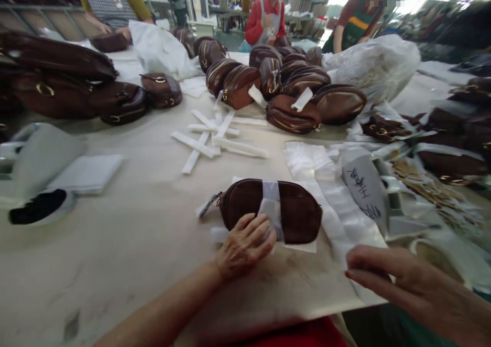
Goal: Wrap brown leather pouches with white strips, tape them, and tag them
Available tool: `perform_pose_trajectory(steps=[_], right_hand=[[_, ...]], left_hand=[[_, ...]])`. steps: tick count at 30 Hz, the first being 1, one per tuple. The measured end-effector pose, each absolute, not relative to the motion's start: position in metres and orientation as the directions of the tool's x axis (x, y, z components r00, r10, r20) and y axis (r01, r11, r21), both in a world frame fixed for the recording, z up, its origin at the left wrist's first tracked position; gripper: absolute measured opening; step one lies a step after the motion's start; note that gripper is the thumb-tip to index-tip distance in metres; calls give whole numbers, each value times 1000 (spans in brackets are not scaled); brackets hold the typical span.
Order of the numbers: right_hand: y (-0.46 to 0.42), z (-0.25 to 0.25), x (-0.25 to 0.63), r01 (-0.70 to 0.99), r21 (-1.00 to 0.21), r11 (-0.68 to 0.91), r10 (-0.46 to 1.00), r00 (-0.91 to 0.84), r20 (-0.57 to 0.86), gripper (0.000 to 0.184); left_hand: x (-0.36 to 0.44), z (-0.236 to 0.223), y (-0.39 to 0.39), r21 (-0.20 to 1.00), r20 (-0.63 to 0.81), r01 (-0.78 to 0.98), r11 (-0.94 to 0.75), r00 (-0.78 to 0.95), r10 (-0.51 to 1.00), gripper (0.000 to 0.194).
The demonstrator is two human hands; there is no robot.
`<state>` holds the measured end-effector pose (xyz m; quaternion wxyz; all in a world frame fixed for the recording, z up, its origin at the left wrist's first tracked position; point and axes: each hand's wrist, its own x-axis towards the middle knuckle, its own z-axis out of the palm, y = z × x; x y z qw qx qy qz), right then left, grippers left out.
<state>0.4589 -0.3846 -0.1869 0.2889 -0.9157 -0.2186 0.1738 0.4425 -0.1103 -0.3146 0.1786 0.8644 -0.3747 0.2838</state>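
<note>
A dark brown oval pouch [240, 196] lies on the table in front of me, on a white sheet. A pale strip [270, 191] is wrapped around its middle, and a zip pull hangs at its left end. My left hand [247, 247] rests over the pouch's near side, its fingers lying on the strip. Off to the right, apart from the pouch, my right hand [399, 280] hovers above the table edge with thumb and forefinger together. It is slightly blurred, and whatever may be between those fingertips is hidden.
White strips [207, 137] lie crossed beyond the pouch. Several brown pouches [291, 81] are piled farther back, with bigger bags [53, 91] at left. Plastic wrap [378, 65], a grey marked piece [362, 188] and a tape dispenser [38, 203] lie around. Co-workers stand across the table.
</note>
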Motion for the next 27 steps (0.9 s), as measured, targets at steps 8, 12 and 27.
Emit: perform_pose_trajectory(steps=[8,12,27], right_hand=[[-268,-194,535,785,-291,-547,804,397,-442,14],[-252,-209,547,863,-177,-474,800,338,-496,14],[-233,-216,579,772,-81,-630,688,507,-518,34]], left_hand=[[435,-316,-114,154,640,-710,-688,602,-478,24],[437,-315,-113,166,630,-703,-692,615,-474,25],[439,-310,-114,147,591,-690,-709,635,-497,21]])
